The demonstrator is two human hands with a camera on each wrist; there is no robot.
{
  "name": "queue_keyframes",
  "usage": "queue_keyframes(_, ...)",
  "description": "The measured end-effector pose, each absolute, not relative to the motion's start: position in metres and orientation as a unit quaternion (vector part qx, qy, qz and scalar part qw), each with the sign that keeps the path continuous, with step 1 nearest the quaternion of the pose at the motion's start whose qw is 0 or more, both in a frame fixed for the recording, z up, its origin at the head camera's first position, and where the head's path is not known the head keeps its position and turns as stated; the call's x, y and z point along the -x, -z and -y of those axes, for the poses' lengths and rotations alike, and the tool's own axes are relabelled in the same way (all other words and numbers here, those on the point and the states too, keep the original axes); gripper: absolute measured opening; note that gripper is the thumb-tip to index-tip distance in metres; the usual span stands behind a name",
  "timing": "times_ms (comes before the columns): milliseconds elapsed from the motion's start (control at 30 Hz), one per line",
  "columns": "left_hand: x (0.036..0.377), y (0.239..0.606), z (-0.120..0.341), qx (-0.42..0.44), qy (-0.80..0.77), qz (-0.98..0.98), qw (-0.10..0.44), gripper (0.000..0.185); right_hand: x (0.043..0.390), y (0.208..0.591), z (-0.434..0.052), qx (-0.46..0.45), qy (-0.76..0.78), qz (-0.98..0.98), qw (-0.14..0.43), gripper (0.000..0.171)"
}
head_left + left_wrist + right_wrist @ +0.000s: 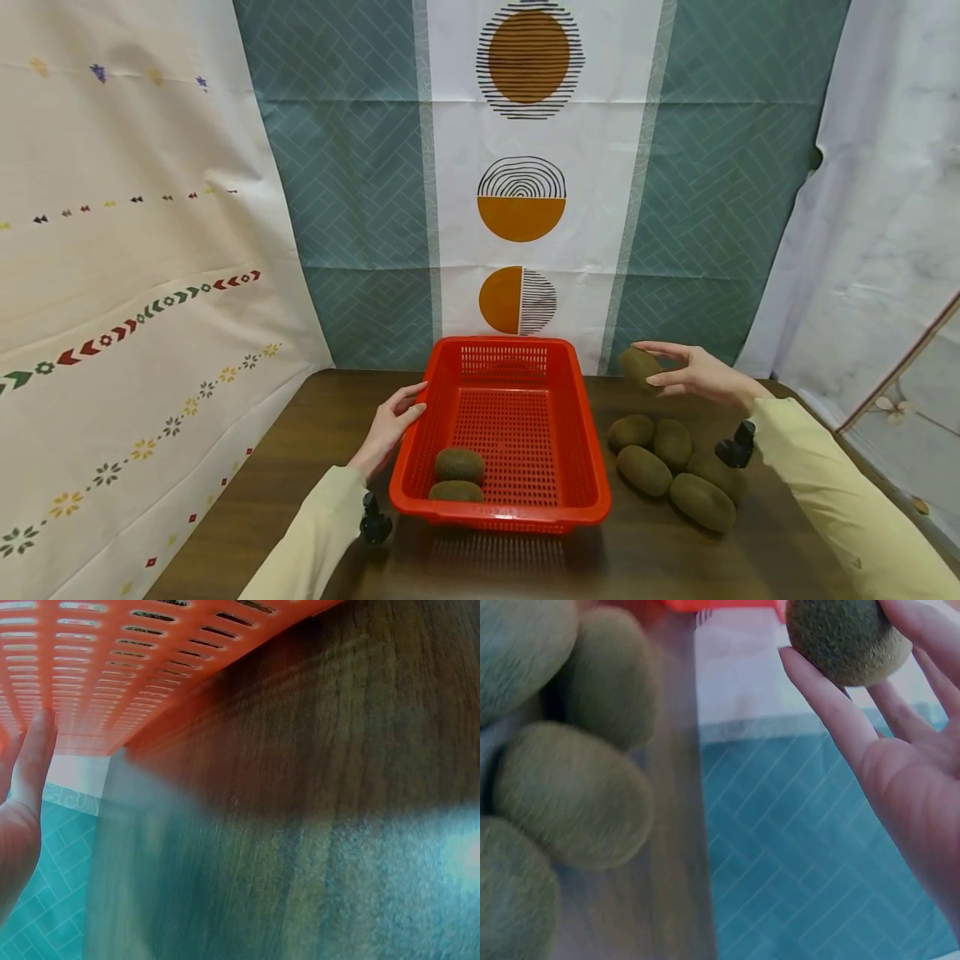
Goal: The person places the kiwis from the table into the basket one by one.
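Your right hand (693, 372) is pinching a kiwi (639, 367) above the counter (300, 467), right of the red basket (504, 433). Left hand (392, 422) is resting on its left rim, fingers seemingly straight.

A: What is seen along the top of the left wrist view?

B: The slotted wall of an orange-red basket (112, 667) is seen from close by and from low down, filling the upper left. Rows of narrow slots are shown running across it.

A: And the hand?

B: The left hand (22, 802) is found at the left edge, with one straight finger laid against the basket's wall.

A: What is the basket carried by?

B: A dark wooden table (315, 825) is shown, its grain blurred, with a bright patch reflected at the right. Beyond the table's far edge, a teal patterned backdrop (45, 900) is glimpsed at the lower left.
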State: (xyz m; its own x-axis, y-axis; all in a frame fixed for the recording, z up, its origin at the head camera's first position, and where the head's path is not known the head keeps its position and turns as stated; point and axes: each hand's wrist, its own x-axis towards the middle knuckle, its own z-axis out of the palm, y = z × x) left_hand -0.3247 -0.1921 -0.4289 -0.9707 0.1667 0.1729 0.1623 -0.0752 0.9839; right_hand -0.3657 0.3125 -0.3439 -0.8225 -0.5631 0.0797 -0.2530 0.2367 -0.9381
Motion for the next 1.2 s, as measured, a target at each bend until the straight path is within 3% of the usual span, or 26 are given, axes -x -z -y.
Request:
queue_keyframes(800,0.316,0.413,0.191,-0.123,-0.729,-0.673,0.022,0.044,0.381,0.305,-0.2,0.38,0.486,-0.737,0.275,0.055)
queue_keyframes(1200,0.317,0.417,0.191,-0.134,-0.733,-0.667,0.023,0.046,0.391,0.321,-0.141,0.418,0.441,-0.74,0.289,0.057)
